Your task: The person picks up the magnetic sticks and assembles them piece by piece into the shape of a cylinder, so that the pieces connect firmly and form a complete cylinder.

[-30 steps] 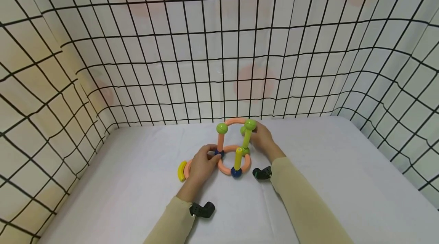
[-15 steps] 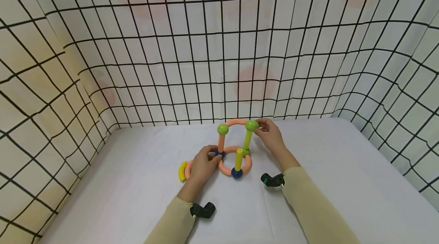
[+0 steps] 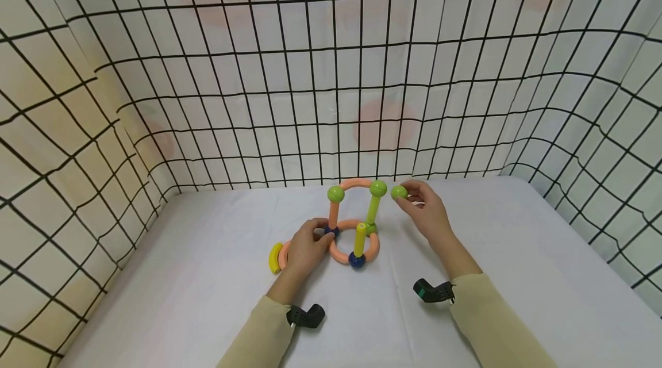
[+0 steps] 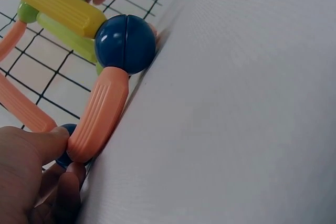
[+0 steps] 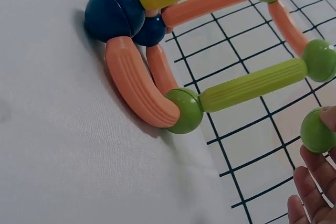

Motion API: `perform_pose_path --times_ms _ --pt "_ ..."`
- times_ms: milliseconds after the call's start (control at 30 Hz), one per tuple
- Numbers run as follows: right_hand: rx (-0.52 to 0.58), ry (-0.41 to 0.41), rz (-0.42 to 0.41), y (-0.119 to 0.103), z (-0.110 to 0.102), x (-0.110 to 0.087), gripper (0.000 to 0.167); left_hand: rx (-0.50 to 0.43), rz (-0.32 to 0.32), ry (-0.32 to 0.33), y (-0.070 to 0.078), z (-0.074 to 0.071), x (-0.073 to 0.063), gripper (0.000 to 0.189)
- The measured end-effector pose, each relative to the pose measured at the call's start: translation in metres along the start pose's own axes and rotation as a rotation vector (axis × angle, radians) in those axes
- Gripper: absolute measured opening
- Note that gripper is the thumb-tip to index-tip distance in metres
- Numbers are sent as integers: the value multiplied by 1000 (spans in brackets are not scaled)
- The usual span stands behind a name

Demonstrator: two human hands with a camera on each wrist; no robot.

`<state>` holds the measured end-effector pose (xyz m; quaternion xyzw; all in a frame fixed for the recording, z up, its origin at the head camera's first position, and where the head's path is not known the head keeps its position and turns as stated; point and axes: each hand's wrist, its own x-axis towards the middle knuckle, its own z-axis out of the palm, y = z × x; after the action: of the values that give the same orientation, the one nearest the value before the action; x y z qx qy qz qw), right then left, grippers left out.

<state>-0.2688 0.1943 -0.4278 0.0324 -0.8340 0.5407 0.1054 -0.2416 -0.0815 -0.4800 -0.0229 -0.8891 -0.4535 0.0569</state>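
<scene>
A frame of magnetic balls and sticks stands on the white cloth. Curved orange sticks (image 3: 338, 256) form its base ring. From the ring rise a yellow stick (image 3: 360, 240) on a blue ball (image 3: 357, 260), a green stick (image 3: 373, 210) and an orange stick (image 3: 334, 215). Green balls (image 3: 336, 194) top the last two, joined by a curved orange stick (image 3: 355, 183). At the ring's left, my left hand (image 3: 307, 247) grips another blue ball (image 4: 64, 160) with thumb and fingers. My right hand (image 3: 430, 214) pinches a loose green ball (image 5: 317, 131), apart from the frame on its right.
Left of my left hand lie a curved yellow piece (image 3: 275, 259) and a curved orange piece (image 3: 283, 256), partly hidden by the hand. A black wire grid (image 3: 331, 92) over white sheeting encloses the back and sides of the cloth-covered table (image 3: 207, 299).
My right hand has moved right, drawing the green ball away from the frame's upper right corner. My left hand and the frame stay in place.
</scene>
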Motion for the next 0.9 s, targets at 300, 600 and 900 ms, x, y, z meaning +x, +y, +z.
perform_pose_path --times_ms 300,600,900 --pt "-8 34 -32 -16 -14 -23 46 6 7 -5 2 -1 -1 31" --pt "-9 56 -154 -31 -18 -37 40 -10 21 2 1 -1 -2 30" --pt "51 -46 -277 -50 -9 -46 34 -21 -2 -13 1 -2 -1 31"
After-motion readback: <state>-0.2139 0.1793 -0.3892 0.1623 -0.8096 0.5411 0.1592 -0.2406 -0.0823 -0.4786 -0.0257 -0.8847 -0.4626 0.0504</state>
